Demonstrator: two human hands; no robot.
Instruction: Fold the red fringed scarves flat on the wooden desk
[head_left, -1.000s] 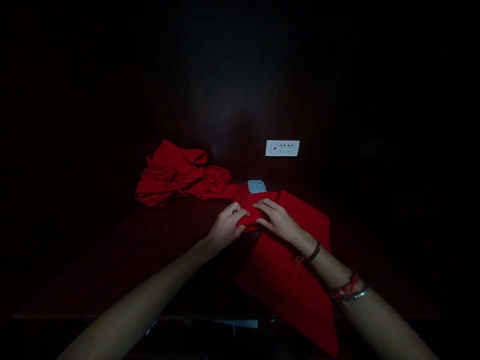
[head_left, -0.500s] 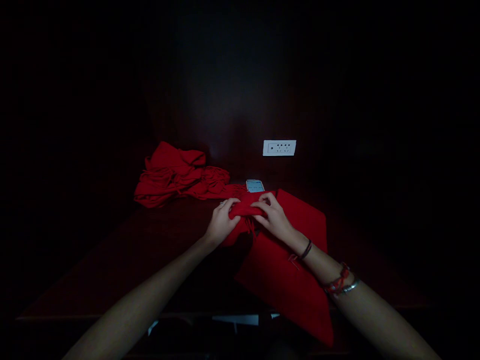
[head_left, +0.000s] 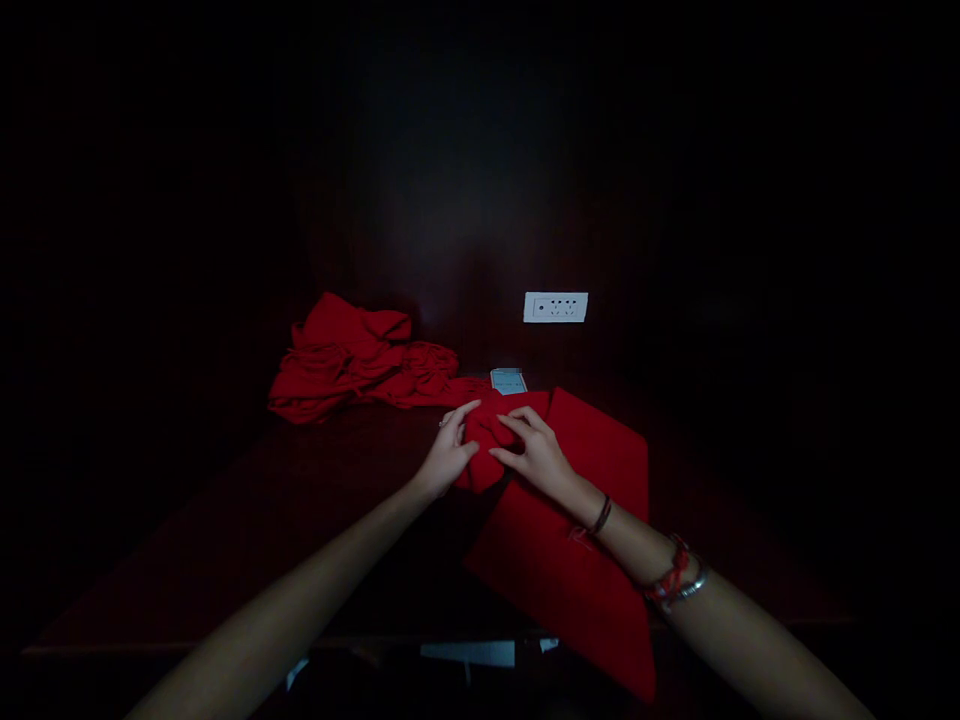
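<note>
My left hand (head_left: 448, 455) curves round the left side of a red cloth (head_left: 484, 415), bunched or folded, its thumb and fingers closed on it. From the right, my right hand (head_left: 541, 455) pinches the same cloth between thumb and fingertips. The cloth looks like a scarf; its fringe is hidden at this moment. Under my right wrist lies a flat red piece of fabric (head_left: 585, 580) with a thin cord on it, and it hangs over the table's front edge.
A heap of crumpled red cloth (head_left: 341, 355) lies at the back left of the dark table (head_left: 247, 540). A small pale blue card or packet (head_left: 509, 381) rests behind my hands. On the back wall is a white socket panel (head_left: 556, 307). Pale items (head_left: 469, 653) show below the front edge.
The cloth between my hands has gone from a smooth roll to a more bunched shape, and its dangling fringe is out of sight. My right hand has shifted slightly left and down.
</note>
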